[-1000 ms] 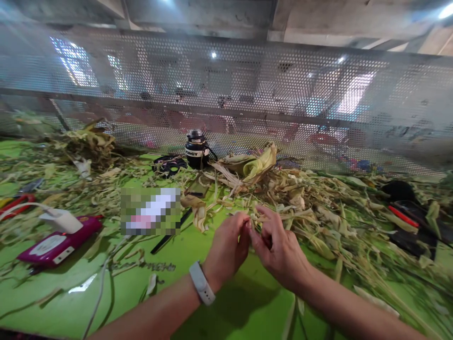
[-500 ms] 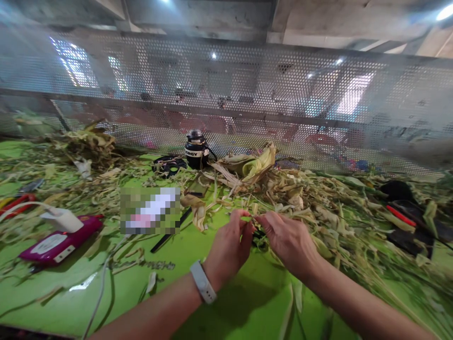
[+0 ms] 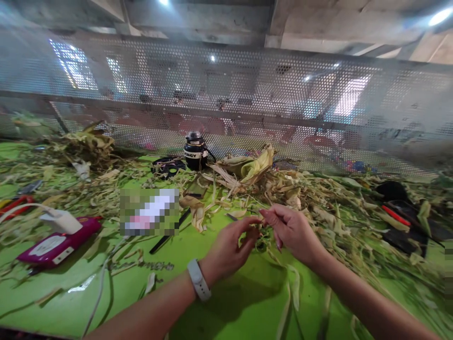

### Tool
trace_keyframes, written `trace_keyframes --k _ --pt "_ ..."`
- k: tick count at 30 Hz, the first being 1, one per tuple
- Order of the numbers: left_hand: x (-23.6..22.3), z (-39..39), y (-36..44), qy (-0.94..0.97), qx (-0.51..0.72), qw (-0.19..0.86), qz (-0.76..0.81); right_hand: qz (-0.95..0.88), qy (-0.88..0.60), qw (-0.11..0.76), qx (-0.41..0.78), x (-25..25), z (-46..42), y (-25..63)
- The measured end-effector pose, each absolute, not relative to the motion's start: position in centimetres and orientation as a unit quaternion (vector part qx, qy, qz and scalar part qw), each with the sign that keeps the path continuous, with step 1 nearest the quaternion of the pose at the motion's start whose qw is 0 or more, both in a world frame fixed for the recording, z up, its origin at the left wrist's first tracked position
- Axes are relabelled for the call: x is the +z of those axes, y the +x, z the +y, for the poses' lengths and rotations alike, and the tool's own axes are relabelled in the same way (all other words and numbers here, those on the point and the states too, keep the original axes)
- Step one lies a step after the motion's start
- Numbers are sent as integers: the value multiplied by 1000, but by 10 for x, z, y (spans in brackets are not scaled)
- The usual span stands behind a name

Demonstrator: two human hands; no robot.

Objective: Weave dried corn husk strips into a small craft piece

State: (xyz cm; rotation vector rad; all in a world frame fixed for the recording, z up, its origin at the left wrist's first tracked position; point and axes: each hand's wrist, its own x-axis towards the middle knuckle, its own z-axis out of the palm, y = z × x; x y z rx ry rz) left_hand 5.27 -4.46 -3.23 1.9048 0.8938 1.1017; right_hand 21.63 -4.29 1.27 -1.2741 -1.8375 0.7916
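Over the green tabletop, my left hand, with a pale watch band on the wrist, is pinched with thumb and forefinger curved toward each other. Close against its fingertips, my right hand is also closed in a pinch. What lies between the fingertips is small and mostly hidden; thin greenish strands show just beneath them. A long pale husk strip lies below my right hand. Behind the hands rises a heap of dry corn husks.
A black bottle stands at the back before a perforated metal screen. To the left are a purple power strip with a white charger, a cable and red-handled pliers. Red-handled scissors lie at right. Husk scraps cover much of the table.
My right hand has turned and its lower fingers have dropped away from the palm. The left hand has shifted slightly down. A small dark pointed thing now shows behind the left fingers.
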Motion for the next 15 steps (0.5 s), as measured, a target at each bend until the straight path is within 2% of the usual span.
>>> trace_keyframes --k 4,6,12,15 --pt "-24 -47 55 668 410 529 325 -720 -492 378 311 10 -41 218" --pt "-22 -48 55 643 391 571 327 -717 -494 376 316 8 -41 217" --pt "-26 -45 55 670 446 465 370 -696 -486 379 368 4 -43 210" --pt "-31 -40 53 628 490 470 379 -681 -478 398 387 7 -41 213"
